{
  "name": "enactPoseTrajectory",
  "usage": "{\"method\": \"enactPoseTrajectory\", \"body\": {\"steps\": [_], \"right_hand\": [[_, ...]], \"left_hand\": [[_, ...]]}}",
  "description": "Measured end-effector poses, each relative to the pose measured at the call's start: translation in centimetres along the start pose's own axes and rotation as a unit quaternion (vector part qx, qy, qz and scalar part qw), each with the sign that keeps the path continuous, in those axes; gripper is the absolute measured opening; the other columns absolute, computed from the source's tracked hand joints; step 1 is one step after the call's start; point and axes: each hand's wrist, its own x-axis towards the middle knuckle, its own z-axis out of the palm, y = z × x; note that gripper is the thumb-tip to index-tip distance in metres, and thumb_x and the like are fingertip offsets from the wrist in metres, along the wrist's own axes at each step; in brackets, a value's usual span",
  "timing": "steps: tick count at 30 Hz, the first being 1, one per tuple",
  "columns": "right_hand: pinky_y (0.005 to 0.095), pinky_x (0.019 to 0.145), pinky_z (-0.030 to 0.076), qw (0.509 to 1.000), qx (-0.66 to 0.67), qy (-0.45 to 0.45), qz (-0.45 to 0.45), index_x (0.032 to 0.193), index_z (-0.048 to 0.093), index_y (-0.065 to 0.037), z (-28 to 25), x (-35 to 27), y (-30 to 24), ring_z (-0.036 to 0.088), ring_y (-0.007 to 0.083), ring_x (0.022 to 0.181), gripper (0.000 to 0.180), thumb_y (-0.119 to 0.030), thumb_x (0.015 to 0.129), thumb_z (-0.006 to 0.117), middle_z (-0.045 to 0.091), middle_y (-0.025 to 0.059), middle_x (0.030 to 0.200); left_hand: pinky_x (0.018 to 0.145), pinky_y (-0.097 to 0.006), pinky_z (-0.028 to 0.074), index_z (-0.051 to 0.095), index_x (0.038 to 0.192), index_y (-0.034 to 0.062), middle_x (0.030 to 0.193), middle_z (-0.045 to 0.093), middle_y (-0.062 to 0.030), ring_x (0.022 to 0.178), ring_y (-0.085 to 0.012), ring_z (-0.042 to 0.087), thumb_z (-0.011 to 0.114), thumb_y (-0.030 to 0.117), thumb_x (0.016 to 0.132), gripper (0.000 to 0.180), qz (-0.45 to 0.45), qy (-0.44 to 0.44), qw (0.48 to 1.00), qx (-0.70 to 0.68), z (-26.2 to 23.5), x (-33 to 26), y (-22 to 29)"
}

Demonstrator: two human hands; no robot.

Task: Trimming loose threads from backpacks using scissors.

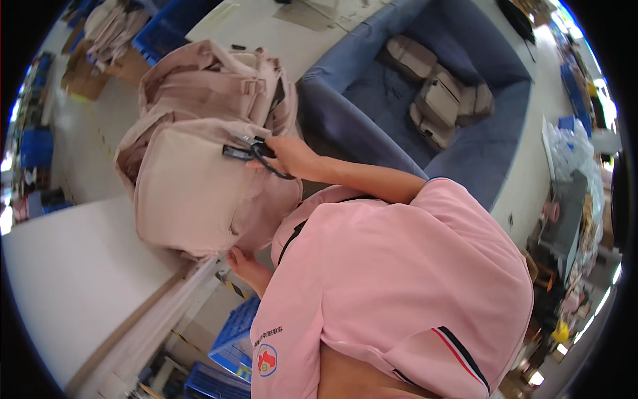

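A: Hands on the backpack [193,189]?
B: Right hand [290,156] grips black-handled scissors [264,154] at its upper right, by a black tag [235,153]. Left hand [247,267]: fingers at its lower edge; can't tell if clenched or loose.
A: Room around it?
B: Widest to its lower left, where a white table [73,266] spreads; the table's long edge slants down-left from its bottom corner. Tighter on its right: the wall of a blue bin [382,139] stands near.
A: Its look?
B: Pale pink, rounded corners, smooth broad panel, creased toward its lower right, small zip pull there.
A: Farther out?
B: Second pink bag [199,90], straps showing, just behind it. Greyish-pink bags [438,100] in the bin, well right.
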Motion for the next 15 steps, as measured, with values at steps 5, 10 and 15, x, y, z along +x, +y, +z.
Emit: {"method": "enactPoseTrajectory", "body": {"steps": [5, 10, 15], "right_hand": [[0.0317, 0.045, 0.044, 0.973, 0.179, -0.099, 0.103, 0.096, 0.067, -0.001, -0.2, -1.3, 0.9, 0.062, 0.0171, 0.053, 0.050, -0.050, 0.090, 0.068, 0.061, 0.0046, 0.063], [0.0247, 0.040, 0.044, 0.905, 0.394, -0.059, 0.150, 0.098, 0.063, -0.003, -1.7, -2.5, 2.9, 0.051, 0.0094, 0.044, 0.031, -0.035, 0.099, 0.059, 0.049, -0.0024, 0.058], [0.0235, 0.042, 0.042, 0.931, 0.362, 0.011, 0.051, 0.093, 0.061, -0.004, -6.3, -1.6, 3.6, 0.047, 0.0079, 0.045, 0.027, -0.031, 0.099, 0.060, 0.050, -0.0009, 0.063]], "left_hand": [[0.091, -0.031, 0.044, 0.059, 0.120, -0.0037, 0.111, 0.062, -0.0069, 0.098, -0.0157, 0.054, 0.063, 0.020, 0.097, 0.033, 0.154, 0.205, 0.965, -0.056, 1.4, -0.6, 7.9], [0.078, -0.029, 0.049, 0.067, 0.104, -0.0060, 0.096, 0.066, -0.0027, 0.086, -0.0132, 0.056, 0.066, 0.011, 0.094, 0.020, 0.361, 0.286, 0.883, 0.092, 0.4, -5.6, 19.2], [0.077, -0.027, 0.049, 0.069, 0.098, -0.0037, 0.095, 0.069, -0.0076, 0.082, -0.0153, 0.060, 0.069, -0.001, 0.087, 0.012, 0.566, 0.236, 0.742, 0.270, -4.5, -10.0, 28.5]]}}
